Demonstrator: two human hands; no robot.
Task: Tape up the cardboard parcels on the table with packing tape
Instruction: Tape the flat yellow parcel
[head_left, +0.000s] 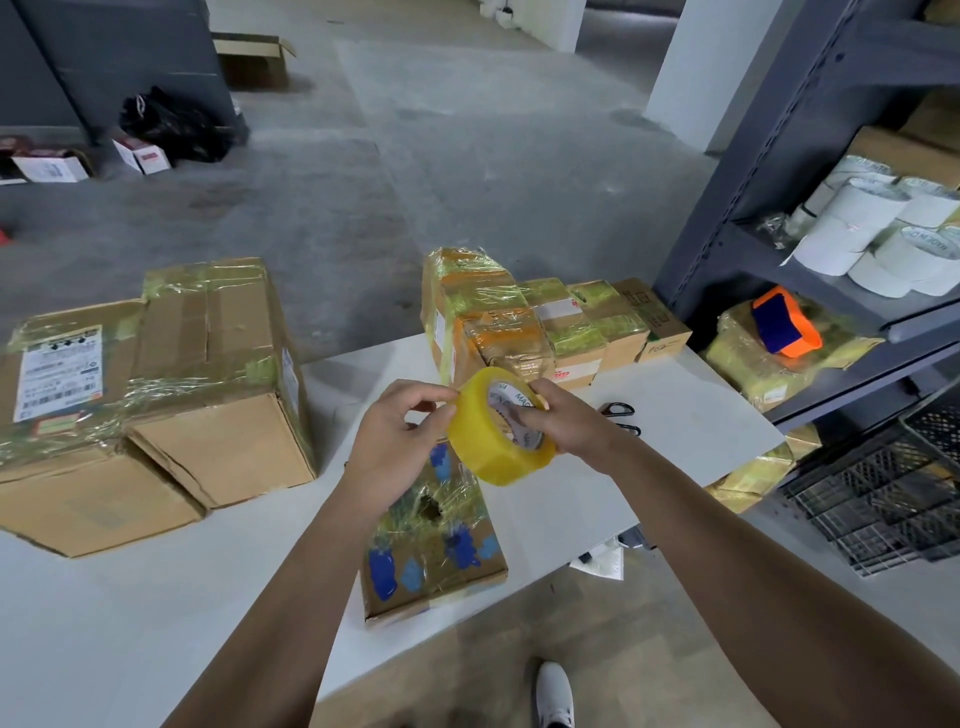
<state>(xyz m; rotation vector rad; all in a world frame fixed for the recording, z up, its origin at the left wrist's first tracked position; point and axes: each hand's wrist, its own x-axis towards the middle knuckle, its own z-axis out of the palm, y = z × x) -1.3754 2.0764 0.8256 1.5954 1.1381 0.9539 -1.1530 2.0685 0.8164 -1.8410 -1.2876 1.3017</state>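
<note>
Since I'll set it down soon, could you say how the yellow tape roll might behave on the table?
The tape roll is round, so on edge it would probably roll; flat, it should stay. Its thick winding suggests it is stiff and fairly heavy for its size.

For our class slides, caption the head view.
Left hand and right hand hold a tape roll over a parcel on the table.

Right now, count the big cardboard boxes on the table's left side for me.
2. The labelled cardboard box lies at the frame's left edge; the taller cardboard box sits against its right side. More may lie out of frame.
</note>
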